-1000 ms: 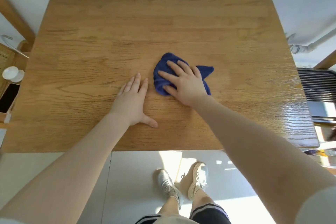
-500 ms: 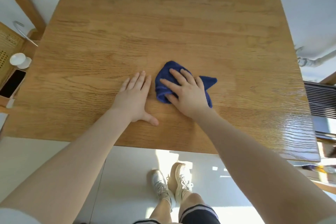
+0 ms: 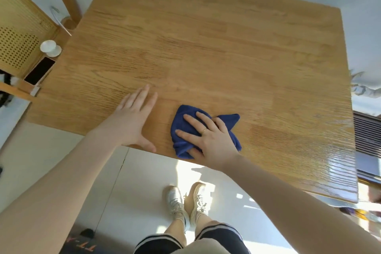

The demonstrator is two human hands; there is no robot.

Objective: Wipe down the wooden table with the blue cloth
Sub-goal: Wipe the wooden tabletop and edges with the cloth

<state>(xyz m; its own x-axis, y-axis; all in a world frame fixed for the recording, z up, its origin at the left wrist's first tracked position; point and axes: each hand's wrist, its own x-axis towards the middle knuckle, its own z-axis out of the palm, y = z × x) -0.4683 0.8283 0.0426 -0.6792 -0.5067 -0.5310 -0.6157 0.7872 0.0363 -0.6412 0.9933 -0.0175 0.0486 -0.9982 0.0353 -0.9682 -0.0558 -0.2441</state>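
The blue cloth (image 3: 186,132) lies crumpled on the wooden desk (image 3: 206,51), close to the desk's near edge and a little right of the middle of that edge. One pointed corner of the cloth sticks out to the right, away from the bunched part.

The right hand (image 3: 208,136) lies flat on top of the cloth with its fingers (image 3: 190,119) straight and spread, pressing it down onto the desk; the fingers are not curled round it. The cloth shows beyond the fingertips on the left and under the heel of the hand on the right. A thin ring (image 3: 204,130) sits on one finger of this hand.

The left hand (image 3: 132,121) rests palm down on the bare desk just to the left of the cloth, apart from it, with fingers straight and close together and the thumb out along the desk's near edge. It holds nothing.

Off the desk's left edge stands a chair (image 3: 18,33) with a woven cane panel; a small white cup (image 3: 50,47) and a dark phone (image 3: 40,73) lie on it, next to the desk's left edge. Below the desk's near edge, on the pale floor (image 3: 144,181), are the person's two light sneakers (image 3: 186,204). Some orange lettering shows on a dark thing at the bottom of the view, too blurred to read.
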